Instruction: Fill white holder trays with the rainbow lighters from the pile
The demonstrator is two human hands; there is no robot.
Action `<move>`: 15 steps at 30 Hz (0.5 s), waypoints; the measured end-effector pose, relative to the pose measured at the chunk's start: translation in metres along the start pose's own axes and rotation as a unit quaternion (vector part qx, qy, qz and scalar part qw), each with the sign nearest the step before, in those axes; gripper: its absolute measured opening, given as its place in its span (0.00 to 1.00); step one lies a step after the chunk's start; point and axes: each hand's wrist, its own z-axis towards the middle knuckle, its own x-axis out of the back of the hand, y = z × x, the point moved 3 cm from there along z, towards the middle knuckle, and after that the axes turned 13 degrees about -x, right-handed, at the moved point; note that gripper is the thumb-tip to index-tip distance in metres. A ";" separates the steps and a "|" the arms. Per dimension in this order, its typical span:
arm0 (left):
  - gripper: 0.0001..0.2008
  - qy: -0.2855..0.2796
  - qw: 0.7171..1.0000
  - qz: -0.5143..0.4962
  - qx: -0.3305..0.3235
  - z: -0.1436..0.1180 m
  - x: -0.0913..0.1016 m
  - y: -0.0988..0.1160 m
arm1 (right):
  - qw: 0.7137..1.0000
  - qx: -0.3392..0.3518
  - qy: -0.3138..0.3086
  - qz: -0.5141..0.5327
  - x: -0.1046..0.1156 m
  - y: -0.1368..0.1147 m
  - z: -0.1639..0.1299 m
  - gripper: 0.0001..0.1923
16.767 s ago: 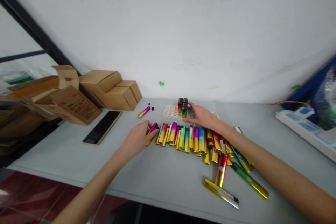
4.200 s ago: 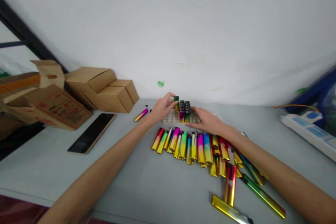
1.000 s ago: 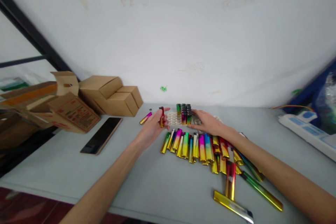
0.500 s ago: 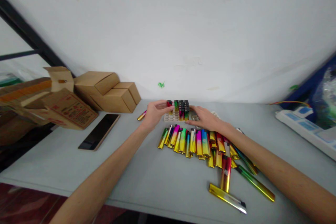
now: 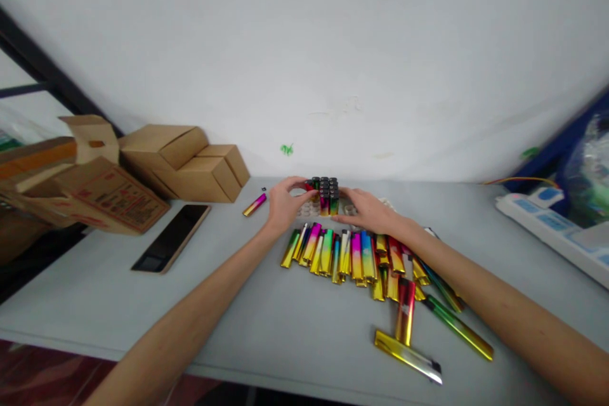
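Note:
Several upright lighters with black tops stand close together in a pale tray of round holes. At the tray's left side, my left hand pinches a red lighter between thumb and fingers, beside the standing group. My right hand rests at the right of the group, thumb and fingers apart, close against the lighters and tray; its exact contact is hard to see. In front of the tray lies a pile of shiny multicoloured lighters. One pink and gold lighter lies alone to the left.
On the left sit a dark phone, an open carton and closed brown boxes. A white power strip lies at the right. Loose lighters, one gold and silver, lie near the front edge. A wall rises behind.
My left hand has brought the red lighter right, closer to the standing lighters. My right hand stays beside them. The whole view has shifted slightly.

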 end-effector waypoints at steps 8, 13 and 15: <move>0.14 0.021 0.999 0.035 0.024 -0.003 -0.001 0.008 | 1.000 -0.008 -0.006 -0.001 0.002 -0.002 -0.001 0.35; 0.11 -0.023 0.997 0.057 0.038 -0.002 -0.002 0.008 | 1.000 -0.010 -0.008 -0.003 0.001 -0.001 -0.001 0.35; 0.10 -0.035 0.997 0.060 0.047 -0.001 -0.002 0.009 | 1.000 -0.008 -0.007 0.003 0.001 -0.001 -0.001 0.35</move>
